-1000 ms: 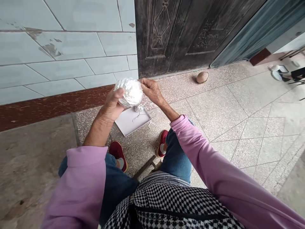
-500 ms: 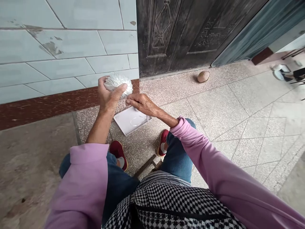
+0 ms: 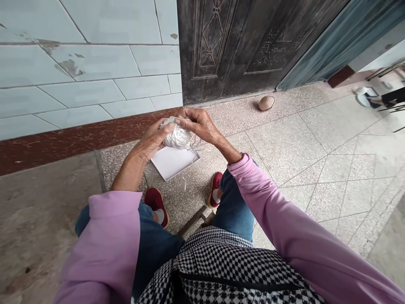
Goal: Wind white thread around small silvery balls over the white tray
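Looks light and soft, judging by the loose, glossy winding of the ball of white cord (image 3: 177,138): likely to give under a squeeze and hardly fragile, but apt to slip at the surface and shed loops if gripped by outer turns alone. Best taken hold of around the full girth, with a cupped palm and the thumb over the top. Held much like that from the left by the left hand (image 3: 151,141), with thumb laid along the upper side and fingers bent around, partly hidden. Met at the upper right by the right hand (image 3: 201,126), with thumb and forefinger drawn close together at the winding; cannot tell whether pinching a strand or just pressing on the cord. Sits between both hands, apparently in the air over the far part of the shallow white tray (image 3: 172,164). Trails fine loose strands (image 3: 196,143) just below the right hand.
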Demonstrator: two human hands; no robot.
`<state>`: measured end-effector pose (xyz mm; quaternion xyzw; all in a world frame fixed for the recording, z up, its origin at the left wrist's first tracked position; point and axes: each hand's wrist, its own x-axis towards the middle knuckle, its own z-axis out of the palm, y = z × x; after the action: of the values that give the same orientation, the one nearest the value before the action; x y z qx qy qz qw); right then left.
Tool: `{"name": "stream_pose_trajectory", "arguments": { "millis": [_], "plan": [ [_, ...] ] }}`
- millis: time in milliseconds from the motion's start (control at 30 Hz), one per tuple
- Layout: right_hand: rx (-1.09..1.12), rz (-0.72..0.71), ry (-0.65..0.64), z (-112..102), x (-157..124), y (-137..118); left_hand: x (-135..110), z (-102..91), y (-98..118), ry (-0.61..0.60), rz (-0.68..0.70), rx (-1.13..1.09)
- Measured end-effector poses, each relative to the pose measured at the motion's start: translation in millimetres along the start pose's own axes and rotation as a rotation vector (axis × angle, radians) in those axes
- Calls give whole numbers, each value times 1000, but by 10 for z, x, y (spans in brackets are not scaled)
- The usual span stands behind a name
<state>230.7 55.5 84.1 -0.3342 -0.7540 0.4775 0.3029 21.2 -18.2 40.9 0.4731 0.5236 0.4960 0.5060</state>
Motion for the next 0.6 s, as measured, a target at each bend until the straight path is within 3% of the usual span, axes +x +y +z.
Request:
{"name": "stream_pose_trajectory", "arguments": {
  "millis": [100, 267, 367, 467, 600],
  "plan": [
    [3, 4, -9, 3, -14, 38, -15, 13, 63, -71, -109, -83],
    [138, -66, -99, -74, 64, 336, 10, -15, 160, -28, -108, -6],
    [260, -55, -221, -181, 152, 579, 66, -146, 153, 91, -36, 138],
    [274, 35, -334, -321, 162, 725, 151, -375, 98, 237, 28, 145],
    [282, 123, -309, -534, 70, 757, 244, -720, 37, 471, 99, 168]
  ]
}}
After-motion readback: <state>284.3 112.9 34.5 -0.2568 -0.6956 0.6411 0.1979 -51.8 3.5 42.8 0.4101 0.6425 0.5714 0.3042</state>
